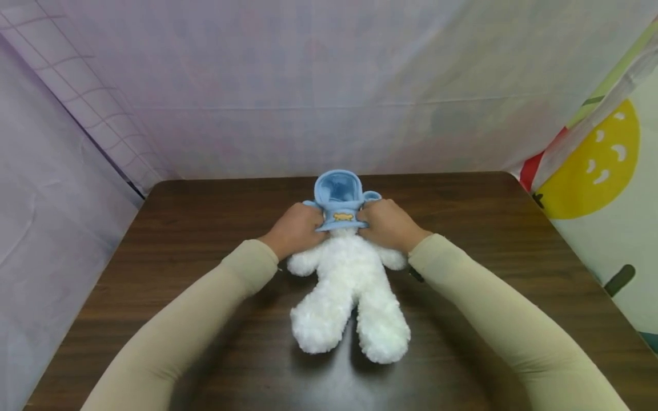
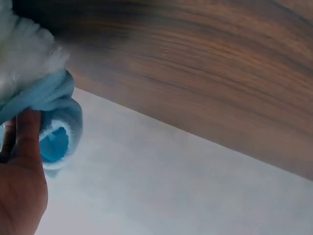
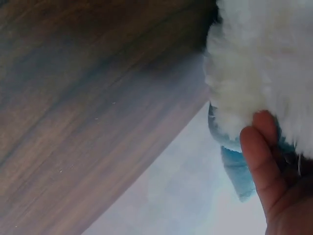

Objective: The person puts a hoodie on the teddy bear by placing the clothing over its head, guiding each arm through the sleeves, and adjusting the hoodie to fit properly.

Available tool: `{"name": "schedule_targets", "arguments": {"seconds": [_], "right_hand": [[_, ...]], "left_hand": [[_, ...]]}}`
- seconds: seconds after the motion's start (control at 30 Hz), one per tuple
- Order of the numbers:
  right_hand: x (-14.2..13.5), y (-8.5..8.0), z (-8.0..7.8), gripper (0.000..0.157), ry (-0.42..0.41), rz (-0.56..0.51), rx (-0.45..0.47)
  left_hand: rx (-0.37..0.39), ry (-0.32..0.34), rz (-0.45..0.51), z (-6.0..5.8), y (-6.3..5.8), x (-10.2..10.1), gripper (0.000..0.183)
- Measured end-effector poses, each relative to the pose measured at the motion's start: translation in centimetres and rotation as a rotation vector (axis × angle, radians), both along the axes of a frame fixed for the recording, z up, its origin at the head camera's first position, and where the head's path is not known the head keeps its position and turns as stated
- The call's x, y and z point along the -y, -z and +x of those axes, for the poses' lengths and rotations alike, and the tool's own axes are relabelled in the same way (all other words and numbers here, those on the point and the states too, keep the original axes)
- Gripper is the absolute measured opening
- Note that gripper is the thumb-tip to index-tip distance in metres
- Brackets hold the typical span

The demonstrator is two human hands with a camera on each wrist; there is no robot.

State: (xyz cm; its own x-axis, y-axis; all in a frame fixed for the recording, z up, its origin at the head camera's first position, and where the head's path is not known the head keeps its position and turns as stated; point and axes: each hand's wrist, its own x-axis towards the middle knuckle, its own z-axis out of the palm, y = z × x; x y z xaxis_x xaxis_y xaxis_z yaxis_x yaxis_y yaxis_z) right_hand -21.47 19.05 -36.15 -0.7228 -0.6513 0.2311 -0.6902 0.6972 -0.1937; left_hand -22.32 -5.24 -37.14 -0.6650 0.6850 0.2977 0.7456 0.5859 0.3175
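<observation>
A white fluffy plush toy (image 1: 350, 265) lies on the table, legs toward me. Around its upper end sits a light blue doll garment (image 1: 336, 208) with a yellow bear patch; the toy's head is hidden. My left hand (image 1: 297, 229) grips the garment's left edge, and my right hand (image 1: 389, 226) grips the opposite edge. In the left wrist view, the fingers of my left hand (image 2: 22, 191) go under the bunched blue cloth (image 2: 68, 105), beside an open sleeve. Seen from the right wrist, my right hand (image 3: 286, 196) holds blue cloth (image 3: 238, 171) against the white fur (image 3: 244, 73).
The dark wooden table (image 1: 205, 211) has its far edge just beyond the garment. A pale curtain (image 1: 257, 114) hangs behind that edge. To the right hangs a patterned cloth with a yellow shape (image 1: 591, 171).
</observation>
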Motion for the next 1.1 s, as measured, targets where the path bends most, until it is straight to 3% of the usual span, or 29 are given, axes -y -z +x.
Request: {"name": "schedule_targets", "arguments": {"seconds": [0.13,0.23,0.33,0.47,0.57,0.63,0.77,0.9,1.03,1.1], "right_hand": [[-0.8,-0.3,0.2,0.007,-0.010,0.033,0.146],[-1.6,-0.7,0.5,0.034,-0.028,0.047,0.276],[-2.0,-1.0,0.9,0.049,-0.005,0.038,0.332],[-1.8,-0.3,1.0,0.050,0.084,0.038,0.293],[-1.4,0.5,0.9,0.043,0.139,0.046,0.235],[-1.3,0.8,1.0,0.040,0.159,0.049,0.197],[-1.3,1.1,0.9,0.030,0.163,0.017,0.150],[-1.4,1.5,0.7,0.022,0.152,-0.028,0.126],[-1.3,1.7,0.7,0.031,0.145,-0.066,0.102],[-1.2,1.7,0.8,0.035,0.139,-0.084,0.099]], "left_hand": [[0.161,-0.026,-0.061,0.2,0.2,0.8,0.020],[0.236,-0.064,-0.116,0.7,0.6,1.3,0.040],[0.204,-0.112,-0.137,1.1,1.2,1.3,0.046],[0.099,-0.182,-0.121,1.4,2.1,1.0,0.030],[0.048,-0.203,-0.102,1.6,2.3,0.9,0.035],[0.049,-0.208,-0.079,1.7,2.3,0.8,0.041],[0.114,-0.213,-0.030,1.7,1.9,0.7,0.025],[0.128,-0.206,-0.031,1.8,1.5,0.5,0.027],[0.095,-0.185,-0.012,1.8,1.6,0.4,0.018],[0.083,-0.177,0.007,1.7,1.8,0.2,0.025]]}}
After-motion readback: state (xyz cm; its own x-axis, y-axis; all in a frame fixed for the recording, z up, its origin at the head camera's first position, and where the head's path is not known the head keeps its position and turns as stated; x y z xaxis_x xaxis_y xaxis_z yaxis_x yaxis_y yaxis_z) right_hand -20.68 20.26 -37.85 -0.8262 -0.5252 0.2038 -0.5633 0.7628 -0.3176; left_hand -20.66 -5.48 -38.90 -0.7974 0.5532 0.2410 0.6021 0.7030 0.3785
